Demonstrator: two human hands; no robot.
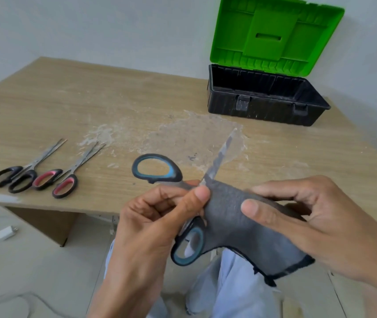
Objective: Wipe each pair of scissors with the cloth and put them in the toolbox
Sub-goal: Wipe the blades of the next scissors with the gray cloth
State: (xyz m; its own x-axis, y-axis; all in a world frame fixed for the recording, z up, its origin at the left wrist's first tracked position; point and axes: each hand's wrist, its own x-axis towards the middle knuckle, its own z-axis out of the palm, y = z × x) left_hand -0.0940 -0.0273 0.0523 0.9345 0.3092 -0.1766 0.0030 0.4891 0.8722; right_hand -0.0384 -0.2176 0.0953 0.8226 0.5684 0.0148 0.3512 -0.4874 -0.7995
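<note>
My left hand [150, 216] grips a pair of scissors with black-and-blue handles [157, 168] near the pivot, blades spread. One blade points up over the table. My right hand [307, 216] holds a grey cloth [233, 221] wrapped over the other blade, which is hidden. A black-handled pair [14, 177] and a black-and-pink-handled pair [56, 182] lie on the left of the wooden table [114, 99]. The toolbox [265, 99], black with its green lid raised, stands at the back right; what shows of its inside holds nothing.
The tabletop has a worn, whitish patch in the middle. My legs in light trousers are below the table's front edge. A white plug and cable [6, 232] lie on the floor at the left. A pale wall stands behind the table.
</note>
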